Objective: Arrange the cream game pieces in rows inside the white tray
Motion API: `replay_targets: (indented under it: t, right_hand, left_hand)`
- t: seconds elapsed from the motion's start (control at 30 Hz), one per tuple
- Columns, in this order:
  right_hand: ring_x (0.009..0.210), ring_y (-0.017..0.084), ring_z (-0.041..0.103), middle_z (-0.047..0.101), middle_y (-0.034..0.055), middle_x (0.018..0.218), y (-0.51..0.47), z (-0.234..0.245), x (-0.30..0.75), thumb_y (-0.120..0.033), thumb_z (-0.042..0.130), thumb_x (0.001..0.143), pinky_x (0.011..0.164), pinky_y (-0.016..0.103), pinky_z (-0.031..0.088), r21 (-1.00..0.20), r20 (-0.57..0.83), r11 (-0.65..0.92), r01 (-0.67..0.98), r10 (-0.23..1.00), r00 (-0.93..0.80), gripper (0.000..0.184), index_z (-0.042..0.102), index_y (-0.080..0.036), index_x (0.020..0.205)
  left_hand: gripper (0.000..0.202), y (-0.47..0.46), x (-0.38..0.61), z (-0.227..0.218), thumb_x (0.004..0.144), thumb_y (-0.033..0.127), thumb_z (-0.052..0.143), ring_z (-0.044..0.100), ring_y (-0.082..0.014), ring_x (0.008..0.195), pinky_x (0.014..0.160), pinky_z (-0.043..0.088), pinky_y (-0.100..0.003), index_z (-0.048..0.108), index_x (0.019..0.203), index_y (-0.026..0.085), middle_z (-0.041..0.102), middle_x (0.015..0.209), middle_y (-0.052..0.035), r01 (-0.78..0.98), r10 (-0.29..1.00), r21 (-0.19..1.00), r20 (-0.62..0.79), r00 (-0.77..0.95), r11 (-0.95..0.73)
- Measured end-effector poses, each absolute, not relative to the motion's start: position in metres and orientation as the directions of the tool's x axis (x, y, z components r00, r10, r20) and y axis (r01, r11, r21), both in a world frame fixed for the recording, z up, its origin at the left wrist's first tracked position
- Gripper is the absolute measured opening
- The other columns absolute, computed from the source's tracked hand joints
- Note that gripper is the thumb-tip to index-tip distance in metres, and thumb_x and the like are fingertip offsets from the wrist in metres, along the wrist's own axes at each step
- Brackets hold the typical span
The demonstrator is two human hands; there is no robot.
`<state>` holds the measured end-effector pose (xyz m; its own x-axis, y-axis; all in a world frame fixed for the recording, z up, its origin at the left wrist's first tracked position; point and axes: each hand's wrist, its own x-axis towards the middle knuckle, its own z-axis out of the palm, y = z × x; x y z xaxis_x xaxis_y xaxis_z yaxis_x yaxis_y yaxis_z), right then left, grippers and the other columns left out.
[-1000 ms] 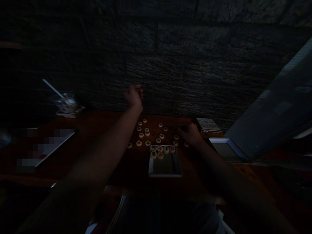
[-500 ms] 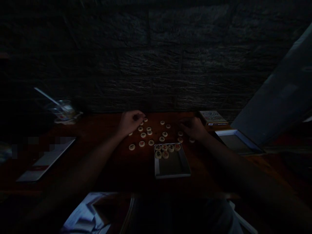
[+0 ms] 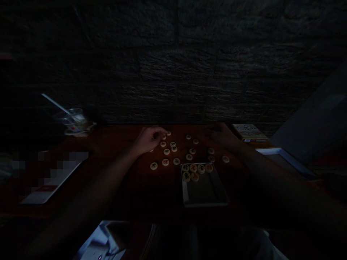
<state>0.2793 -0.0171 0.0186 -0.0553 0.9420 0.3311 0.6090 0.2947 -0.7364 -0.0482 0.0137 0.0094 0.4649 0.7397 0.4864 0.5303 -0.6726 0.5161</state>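
Several round, pale Chinese chess pieces (image 3: 166, 151) with black or red characters lie scattered on the dark wooden table. A shallow, light-rimmed box tray (image 3: 184, 195) stands in front of them, with several pieces (image 3: 201, 168) placed side by side in its far rows. My left hand (image 3: 149, 140) is at the far left of the scatter, fingers curled and closed at the tips on a chess piece (image 3: 164, 137). My right hand (image 3: 223, 136) hovers at the far right, beyond a few loose pieces (image 3: 211, 151). Its fingers are too dark and blurred to make out.
At the back right sits a printed box (image 3: 249, 131), with an open box lid (image 3: 284, 159) in front of it. A cup with a straw (image 3: 77, 121) stands at the back left. A flat white-edged object (image 3: 51, 187) lies left. A stone wall (image 3: 173, 72) rises behind.
The view has turned slightly left, shifting everything rightward. My right hand has moved away from the nearby pieces, uncovering one. My left hand stays by the same far-left pieces. The pieces in the tray look unchanged.
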Motion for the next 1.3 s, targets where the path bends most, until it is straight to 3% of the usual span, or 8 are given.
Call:
replay_targets:
  t: [0.17,0.27,0.4,0.57,0.7,1.03,1.17,1.3]
  right_hand:
    - [0.072,0.019,0.071,0.08,0.0057,0.081,-0.014,0.015,0.26,-0.027,0.059,0.087,0.061,0.025,0.049,-0.701,0.395,0.349,0.622,0.916,-0.069,0.025,0.081,-0.015,0.084]
    - [0.08,0.023,0.074,0.082,0.0072,0.089,-0.026,0.008,0.259,-0.023,0.062,0.086,0.069,0.029,0.052,-0.644,0.427,0.368,0.671,0.9,-0.084,0.022,0.082,-0.016,0.088]
    - [0.089,0.025,0.077,0.083,0.0088,0.104,-0.04,0.006,0.267,-0.019,0.062,0.087,0.078,0.032,0.055,-0.545,0.443,0.384,0.746,0.887,-0.132,0.025,0.083,-0.018,0.1]
    - [0.09,0.024,0.078,0.083,0.0086,0.106,-0.044,0.011,0.269,-0.017,0.062,0.088,0.081,0.032,0.056,-0.515,0.427,0.377,0.769,0.891,-0.151,0.026,0.082,-0.017,0.104]
    - [0.089,0.023,0.078,0.083,0.0066,0.106,-0.045,0.012,0.266,-0.016,0.063,0.088,0.078,0.03,0.056,-0.492,0.43,0.406,0.77,0.883,-0.19,0.025,0.082,-0.02,0.103]
    - [0.087,0.023,0.077,0.083,0.0084,0.104,-0.046,0.017,0.266,-0.014,0.064,0.087,0.079,0.03,0.055,-0.491,0.451,0.417,0.764,0.873,-0.187,0.026,0.083,-0.017,0.105]
    - [0.084,0.02,0.077,0.083,0.0048,0.098,-0.053,0.018,0.259,-0.018,0.063,0.091,0.076,0.028,0.054,-0.602,0.437,0.452,0.658,0.877,-0.201,0.022,0.083,-0.019,0.099]
    - [0.088,0.02,0.077,0.083,0.0038,0.101,-0.061,0.016,0.245,-0.038,0.065,0.096,0.075,0.027,0.055,-0.762,0.399,0.449,0.466,0.893,-0.209,0.025,0.082,-0.021,0.105]
  left_hand:
    - [0.022,0.022,-0.059,0.015,0.09,0.028,0.063,0.076,-0.0233,0.091,0.082,0.058,-0.036,0.08,0.103,0.024,0.082,0.1,-0.0075,0.542,0.796,0.586,0.493,0.352,-0.603]
    - [0.026,0.02,-0.055,0.012,0.09,0.028,0.066,0.075,-0.0222,0.093,0.082,0.057,-0.035,0.079,0.112,0.024,0.08,0.108,-0.0087,0.527,0.758,0.547,0.434,0.486,-0.651]
    - [0.035,0.017,-0.044,0.003,0.094,0.027,0.063,0.071,-0.0249,0.111,0.099,0.053,-0.044,0.075,0.126,0.024,0.076,0.126,-0.0114,0.497,0.628,0.395,0.367,0.686,-0.773]
    - [0.028,0.02,-0.038,-0.001,0.098,0.025,0.06,0.068,-0.0249,0.113,0.102,0.049,-0.045,0.076,0.122,0.026,0.078,0.119,-0.0089,0.438,0.531,0.324,0.306,0.79,-0.839]
    - [0.027,0.02,-0.034,-0.001,0.097,0.028,0.062,0.067,-0.0253,0.108,0.096,0.049,-0.042,0.076,0.12,0.026,0.076,0.11,-0.0083,0.476,0.563,0.322,0.284,0.776,-0.819]
    - [0.009,0.012,-0.024,0.001,0.091,0.032,0.07,0.067,-0.0175,0.082,0.072,0.049,-0.028,0.073,0.093,0.025,0.073,0.087,-0.0021,0.472,0.703,0.569,0.299,0.645,-0.674]
    - [0.013,-0.001,-0.013,0.01,0.09,0.035,0.072,0.07,-0.0163,0.08,0.072,0.053,-0.028,0.071,0.097,0.024,0.075,0.09,-0.0032,0.36,0.796,0.734,0.403,0.452,-0.576]
    - [0.018,-0.027,0.011,0.016,0.087,0.034,0.077,0.075,-0.0179,0.076,0.069,0.059,-0.029,0.071,0.1,0.022,0.077,0.086,-0.0044,0.147,0.849,0.887,0.354,0.393,-0.438]
